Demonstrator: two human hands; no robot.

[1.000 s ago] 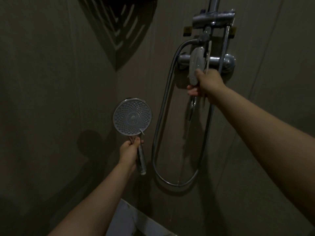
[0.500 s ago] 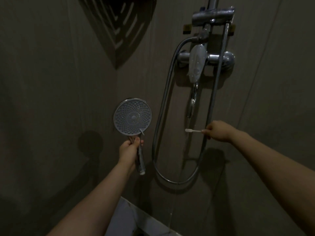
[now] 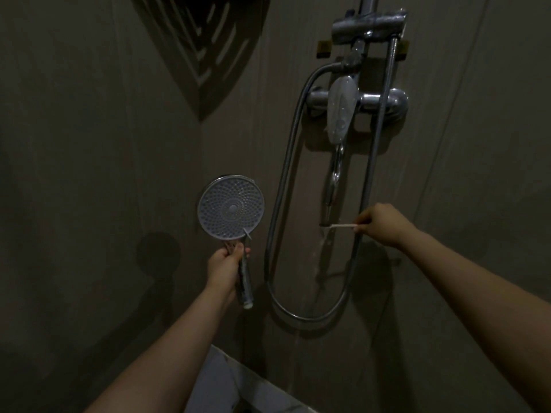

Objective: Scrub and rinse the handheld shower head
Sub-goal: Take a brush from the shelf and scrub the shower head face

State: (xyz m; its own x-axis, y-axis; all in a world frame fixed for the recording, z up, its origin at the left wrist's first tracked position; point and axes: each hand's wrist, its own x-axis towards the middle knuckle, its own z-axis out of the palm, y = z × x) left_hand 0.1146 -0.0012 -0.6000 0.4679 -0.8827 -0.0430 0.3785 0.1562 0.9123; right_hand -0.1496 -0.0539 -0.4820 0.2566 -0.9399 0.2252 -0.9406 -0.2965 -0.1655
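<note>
— Two hands are raised in a dim shower corner. What does each hold?

— Left hand (image 3: 224, 265): fingers curled round the handle of the shower head (image 3: 231, 206), thumb lying across the neck. Right hand (image 3: 382, 224): fingertips pinching one end of a thin white stick (image 3: 343, 225).

— Where is the shower head?

— Held upright in front of the wall (image 3: 89, 204), left of the hose loop, not touching it. Its round face, dotted with rings of small nozzles, turns toward the viewer. The handle runs down past the palm, and its lower end sticks out below the hand.

— And the stick?

— Level, pointing left. Its free tip meets the mouth of the spout (image 3: 334, 186), where a thin thread of water runs down. Whether tip and metal truly touch cannot be told.

— What is mounted on the wall?

— Tap body (image 3: 387, 99) with a pale lever (image 3: 341, 108) hanging in front of it; the spout drops from beneath the lever. Above, a metal bracket (image 3: 368, 23) sits on a vertical pipe.

— And the hose?

— Hose (image 3: 283, 174): leaves the fitting under the bracket, curves down the left, bends in a low loop and climbs on the right, passing just beside the right hand.

— Anything else?

— Slotted shadow (image 3: 205, 49) in the upper corner; a pale ledge (image 3: 238, 389) at the bottom edge between the forearms.
</note>
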